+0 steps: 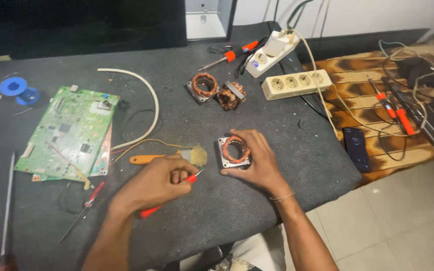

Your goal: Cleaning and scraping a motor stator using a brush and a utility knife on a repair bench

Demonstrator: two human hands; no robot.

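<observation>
My left hand (159,181) is closed around a small red-handled screwdriver (149,211), whose metal tip points right toward a square motor stator (234,150) with copper windings. My right hand (257,160) grips that stator from its right side and holds it flat on the dark grey table (277,130). Just above my left hand lies a brush with an orange handle (144,159) and worn yellowish bristles.
Two more copper-wound stators (216,90) lie farther back. A green circuit board (69,133) sits at the left, with blue solder spools (18,89), a white cable (146,95) and loose screwdrivers. Power strips (295,84) and a soldering iron (232,54) are at the back; a phone (356,146) lies on the wooden bench.
</observation>
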